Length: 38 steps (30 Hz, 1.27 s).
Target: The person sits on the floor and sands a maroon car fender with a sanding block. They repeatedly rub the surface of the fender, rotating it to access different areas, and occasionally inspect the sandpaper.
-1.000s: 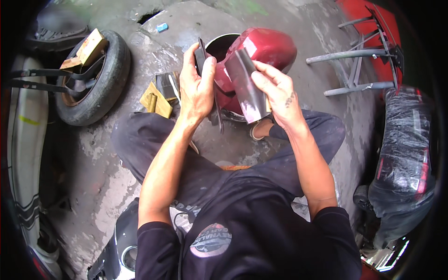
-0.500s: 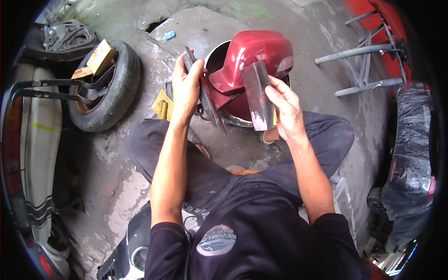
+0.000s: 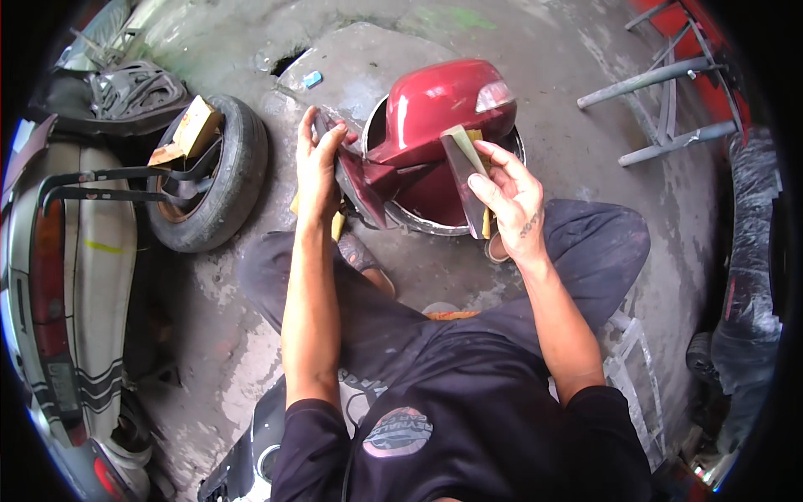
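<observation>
At the far left a pale vehicle body panel (image 3: 92,276) with dark stripes lies on the concrete floor (image 3: 242,376). Just beside it a small tyre (image 3: 224,180) lies flat, with a piece of cardboard (image 3: 191,130) resting on its rim and a black metal frame (image 3: 109,188) crossing it. Further up, a small blue object (image 3: 312,79) lies on the ground.

The person sits on the floor. The left hand (image 3: 316,163) is closed around the dark mounting base (image 3: 355,180) of a red car side mirror (image 3: 439,109); the fingers wrap its edge and the thumb presses at the top. The mirror housing is held tilted over a round metal basin (image 3: 435,222), which stands between the person's knees.

The right hand (image 3: 510,197) holds a folded sheet of dark sandpaper (image 3: 467,171), pinched between thumb and fingers, and its upper end touches the lower edge of the red housing.

To the right, grey metal bars (image 3: 644,84) lie on the floor, and at the far right stands a dark part wrapped in plastic film (image 3: 749,276).
</observation>
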Motion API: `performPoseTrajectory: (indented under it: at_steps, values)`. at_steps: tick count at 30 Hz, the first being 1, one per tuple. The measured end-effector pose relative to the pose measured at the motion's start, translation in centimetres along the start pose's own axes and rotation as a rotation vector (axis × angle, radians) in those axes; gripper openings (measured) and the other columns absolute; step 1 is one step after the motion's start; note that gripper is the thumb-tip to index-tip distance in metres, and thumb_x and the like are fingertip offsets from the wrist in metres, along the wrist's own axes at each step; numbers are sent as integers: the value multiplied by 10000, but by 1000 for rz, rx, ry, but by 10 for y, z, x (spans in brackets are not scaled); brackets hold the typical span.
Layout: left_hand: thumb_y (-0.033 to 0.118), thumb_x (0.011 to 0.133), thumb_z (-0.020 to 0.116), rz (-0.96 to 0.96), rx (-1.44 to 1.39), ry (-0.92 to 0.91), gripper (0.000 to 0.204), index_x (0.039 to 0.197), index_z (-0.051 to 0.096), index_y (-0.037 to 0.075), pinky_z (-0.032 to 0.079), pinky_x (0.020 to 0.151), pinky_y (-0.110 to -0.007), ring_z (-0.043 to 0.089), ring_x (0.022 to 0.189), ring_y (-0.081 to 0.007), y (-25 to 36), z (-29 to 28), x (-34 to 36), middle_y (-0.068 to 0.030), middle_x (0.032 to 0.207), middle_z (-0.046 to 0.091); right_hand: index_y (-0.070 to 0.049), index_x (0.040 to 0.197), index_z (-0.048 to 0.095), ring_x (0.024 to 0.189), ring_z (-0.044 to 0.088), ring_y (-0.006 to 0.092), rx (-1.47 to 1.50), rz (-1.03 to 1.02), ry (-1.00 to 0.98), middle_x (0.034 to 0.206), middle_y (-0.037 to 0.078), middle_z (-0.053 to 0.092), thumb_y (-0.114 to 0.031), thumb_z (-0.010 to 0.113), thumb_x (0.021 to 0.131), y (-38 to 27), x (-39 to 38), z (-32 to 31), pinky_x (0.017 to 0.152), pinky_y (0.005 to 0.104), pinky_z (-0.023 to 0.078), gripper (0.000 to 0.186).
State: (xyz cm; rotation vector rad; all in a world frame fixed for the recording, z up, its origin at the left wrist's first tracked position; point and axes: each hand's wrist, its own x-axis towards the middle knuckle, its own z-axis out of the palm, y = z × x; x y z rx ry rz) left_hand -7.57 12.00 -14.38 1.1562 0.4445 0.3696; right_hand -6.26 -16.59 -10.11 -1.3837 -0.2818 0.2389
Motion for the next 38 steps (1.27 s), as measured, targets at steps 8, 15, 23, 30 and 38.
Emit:
performPoseTrajectory:
  at_steps: [8,15,23,30,38]
  values:
    - [78,928,631,-121,-34,-44,799,1659,308,53,637,855,-486,707,1107,-312,6,-2,8,-208,1296,628,39,1472,584,1176,685,169,69,40,-1,1313,148,721,-81,774,996,10,2,-14,1055,316,531,527]
    - [156,945,739,-128,-10,-8,770,1620,380,62,577,715,-371,649,860,-196,5,-13,15,-91,1120,654,37,1427,629,1270,646,194,-25,-40,36,1406,125,640,-66,799,967,18,3,-19,1080,320,522,502]
    - [296,973,753,-74,100,-14,707,1603,471,142,558,910,-418,590,1238,-298,32,-14,-4,-153,1461,576,-20,1366,694,1293,633,285,-379,-233,159,1372,177,644,-170,864,884,21,2,-26,1085,388,503,533]
    - [82,1028,707,623,348,323,306,1308,697,-40,529,937,-302,649,1071,-165,64,13,-45,-87,1207,707,-10,1386,681,1284,636,272,-348,-221,197,1377,163,648,-193,882,869,15,5,-29,1078,383,509,584]
    - [68,964,766,485,417,-212,481,1420,625,11,513,1078,-396,662,1226,-274,22,97,-132,-154,1251,697,-27,1479,618,1355,590,318,-357,-395,118,1474,182,562,-232,916,867,3,2,-16,1144,408,488,711]
